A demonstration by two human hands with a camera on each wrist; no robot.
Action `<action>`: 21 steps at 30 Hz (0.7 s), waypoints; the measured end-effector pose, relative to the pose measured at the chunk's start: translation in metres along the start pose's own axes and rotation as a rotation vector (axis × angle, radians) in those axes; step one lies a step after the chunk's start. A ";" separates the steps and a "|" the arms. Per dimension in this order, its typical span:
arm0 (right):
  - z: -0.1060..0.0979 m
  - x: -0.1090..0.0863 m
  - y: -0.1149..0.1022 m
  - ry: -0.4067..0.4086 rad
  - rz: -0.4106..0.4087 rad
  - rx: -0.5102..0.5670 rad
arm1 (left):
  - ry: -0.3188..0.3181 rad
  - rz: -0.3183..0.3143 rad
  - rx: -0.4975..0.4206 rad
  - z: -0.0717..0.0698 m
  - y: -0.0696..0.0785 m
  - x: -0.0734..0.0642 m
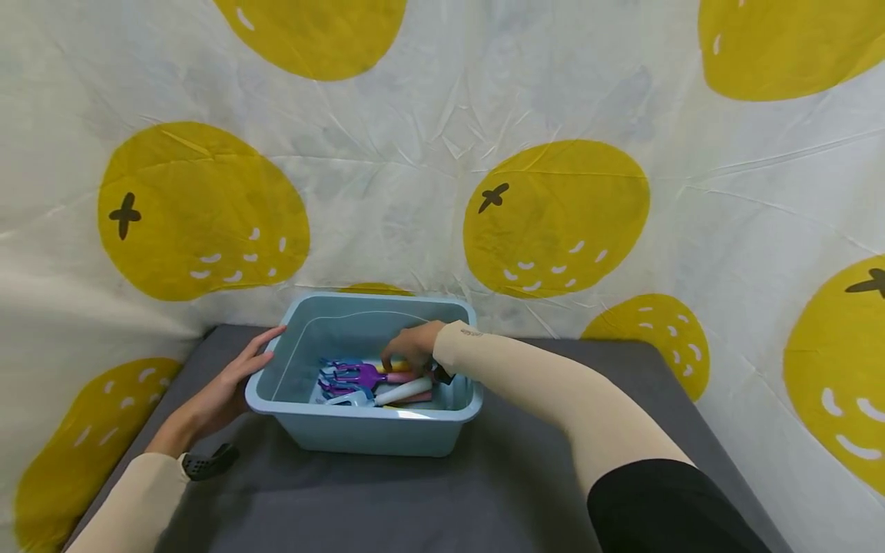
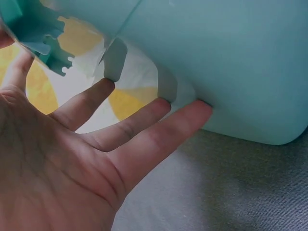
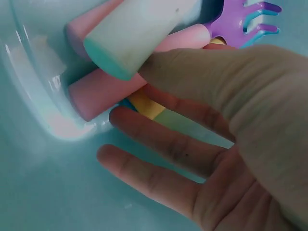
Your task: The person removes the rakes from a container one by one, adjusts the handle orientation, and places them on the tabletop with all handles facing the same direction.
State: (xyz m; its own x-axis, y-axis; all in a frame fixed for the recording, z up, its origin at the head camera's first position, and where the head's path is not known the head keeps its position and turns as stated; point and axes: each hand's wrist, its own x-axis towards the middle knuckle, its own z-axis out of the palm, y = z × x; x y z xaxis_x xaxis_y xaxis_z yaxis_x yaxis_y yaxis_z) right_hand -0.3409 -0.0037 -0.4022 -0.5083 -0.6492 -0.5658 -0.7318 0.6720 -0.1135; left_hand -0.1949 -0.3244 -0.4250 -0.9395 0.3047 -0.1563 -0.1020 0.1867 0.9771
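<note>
Right hand (image 3: 245, 125): grip unclear | white handle (image 3: 137, 31), teal butt (image 3: 110, 60): right-wrist view only | left hand (image 2: 84, 156): fingers straight

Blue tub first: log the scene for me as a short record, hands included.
container: blue tub on a dark grey table surface
contents: purple fork head, white handle, pink handles, piled together
left hand: beside the tub, fingers extended, fingertips touching it
right hand: inside the tub, among the handles; grip unclear
backdrop: white cloth printed with yellow fruit shapes
</note>
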 end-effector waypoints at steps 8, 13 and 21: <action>0.005 0.005 -0.002 -0.028 -0.025 0.009 | -0.024 0.003 -0.039 0.000 -0.001 -0.002; 0.010 0.014 0.000 -0.045 -0.059 -0.045 | -0.022 -0.004 -0.054 0.001 0.000 -0.001; 0.012 0.023 0.003 -0.028 -0.107 -0.074 | 0.001 -0.008 -0.043 -0.001 -0.001 0.000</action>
State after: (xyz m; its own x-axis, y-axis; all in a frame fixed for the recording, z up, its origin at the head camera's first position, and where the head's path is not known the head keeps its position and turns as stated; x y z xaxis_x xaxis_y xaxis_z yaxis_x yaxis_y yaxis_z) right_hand -0.3488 -0.0124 -0.4256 -0.4136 -0.7048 -0.5763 -0.8131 0.5707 -0.1144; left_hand -0.1951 -0.3257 -0.4254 -0.9388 0.3028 -0.1643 -0.1236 0.1493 0.9810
